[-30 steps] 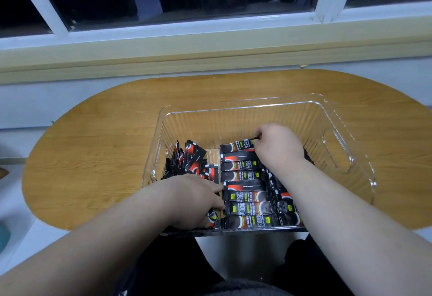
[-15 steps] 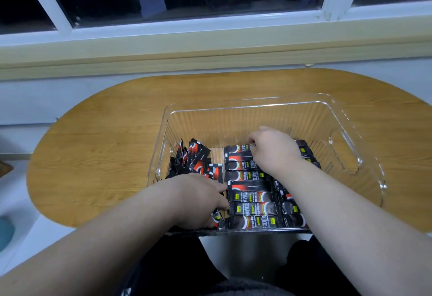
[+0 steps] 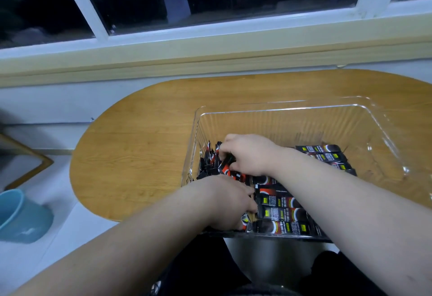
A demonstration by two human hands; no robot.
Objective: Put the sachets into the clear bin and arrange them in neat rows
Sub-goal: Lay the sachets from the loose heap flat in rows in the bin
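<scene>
Sachets, black-and-red foil sticks (image 3: 281, 212), all sit inside the clear ribbed plastic bin (image 3: 280, 109) on the oval wooden table (image 3: 140, 146); head view only. We see flat rows laid crosswise along the near side, another row (image 3: 325, 155) at the right, and a loose heap (image 3: 208, 167) jumbled against the left wall. Change: half a second ago the right hand (image 3: 249, 153) was on the far end of the middle row; now it has crossed to the heap, fingers curled into it, pinching what we take for one or two sticks. Left hand (image 3: 222, 199) has stayed at the near left corner, fingertips against the row ends; whether it holds anything we cannot tell. We judge the last placement done, the next pick under way, and the heap still to lay. Blue cup (image 3: 21, 216) sits low at left, off the table.
</scene>
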